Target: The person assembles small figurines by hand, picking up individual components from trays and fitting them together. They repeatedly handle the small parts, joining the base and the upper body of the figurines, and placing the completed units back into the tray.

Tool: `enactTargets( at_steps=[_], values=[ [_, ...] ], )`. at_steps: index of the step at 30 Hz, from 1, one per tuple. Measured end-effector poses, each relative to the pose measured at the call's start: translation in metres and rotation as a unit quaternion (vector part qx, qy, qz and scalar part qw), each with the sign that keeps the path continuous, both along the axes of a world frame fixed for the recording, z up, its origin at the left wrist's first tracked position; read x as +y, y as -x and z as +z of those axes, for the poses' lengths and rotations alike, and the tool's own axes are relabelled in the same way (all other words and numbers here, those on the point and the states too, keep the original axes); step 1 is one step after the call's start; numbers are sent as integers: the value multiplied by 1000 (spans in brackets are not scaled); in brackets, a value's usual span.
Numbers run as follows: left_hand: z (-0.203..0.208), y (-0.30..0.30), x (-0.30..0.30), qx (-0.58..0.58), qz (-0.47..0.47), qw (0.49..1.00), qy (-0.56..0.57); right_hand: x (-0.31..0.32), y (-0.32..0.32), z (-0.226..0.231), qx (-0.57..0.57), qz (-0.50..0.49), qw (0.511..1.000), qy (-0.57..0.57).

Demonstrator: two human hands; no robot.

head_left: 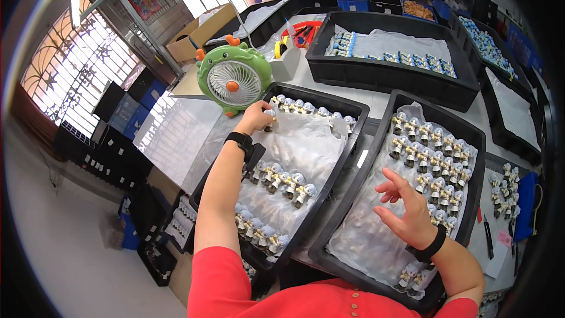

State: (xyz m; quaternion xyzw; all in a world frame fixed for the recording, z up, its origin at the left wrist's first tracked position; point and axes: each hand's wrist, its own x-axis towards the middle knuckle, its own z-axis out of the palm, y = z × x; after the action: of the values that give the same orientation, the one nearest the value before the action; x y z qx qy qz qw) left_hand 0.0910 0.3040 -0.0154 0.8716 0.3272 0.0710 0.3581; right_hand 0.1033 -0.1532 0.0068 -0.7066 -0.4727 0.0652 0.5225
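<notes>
White-clad figurine (pixel 269 122) in left hand (pixel 255 118), seemingly pinches it between fingers at the left tray's (pixel 326 98) far corner; holds right hand (pixel 408 215) empty, fingers spread, over the right tray (pixel 448 119); has rows (pixel 273 176) laid at both ends of the left tray, liner (pixel 306 147) bare between.

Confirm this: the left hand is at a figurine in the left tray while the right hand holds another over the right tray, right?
No: the head view shows the right hand open and empty over the right tray. The rest stands.

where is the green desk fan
In the head view, the green desk fan stands left of centre, beyond the left hand and beside the left figurine tray.
</notes>
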Motion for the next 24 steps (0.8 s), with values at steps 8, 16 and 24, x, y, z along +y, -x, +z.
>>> enactTargets(
  at_steps=[8,16,24],
  values=[
    [16,7,10,-33,-16,992,119,1,0,0,17,6,1000,19],
    [7,5,5,-17,-62,988,141,2,0,0,27,15,999,38],
    [-1,9,-4,-144,-2,957,253,4,2,-2,26,27,998,50]
  ],
)
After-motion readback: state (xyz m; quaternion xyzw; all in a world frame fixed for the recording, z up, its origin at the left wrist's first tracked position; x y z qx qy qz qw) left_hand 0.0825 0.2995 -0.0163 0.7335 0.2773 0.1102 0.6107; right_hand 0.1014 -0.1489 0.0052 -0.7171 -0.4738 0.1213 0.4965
